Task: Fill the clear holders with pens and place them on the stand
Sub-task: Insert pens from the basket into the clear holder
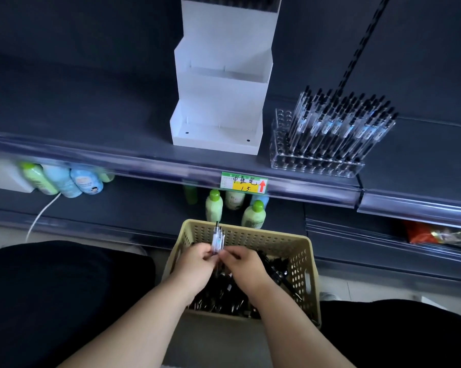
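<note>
Nearest to us, our two hands meet over the beige basket point(302, 261). The left hand point(196, 265) grips a small bundle of clear pens point(217, 239) that stands upright above the basket's far rim, and the right hand point(246, 266) pinches the bundle's lower end. Inside the basket lies a dark tangle of loose pens point(224, 297), too jumbled to count and partly hidden by our wrists.

The basket sits on a pale floor point(357, 288). Just beyond it, a low shelf carries green-capped bottles point(214, 207), half hidden behind the rail of the shelf above. A yellow price label point(244, 183) is clipped to that rail, its writing hard to read.

Above and beyond the basket runs the dark shelf point(91, 120). On it stands the white stand point(218, 102), its lower tiers bare and its top cut off by the frame. Right of it, touching the shelf, a clear holder point(317, 167) is packed with leaning pens point(341, 123).
</note>
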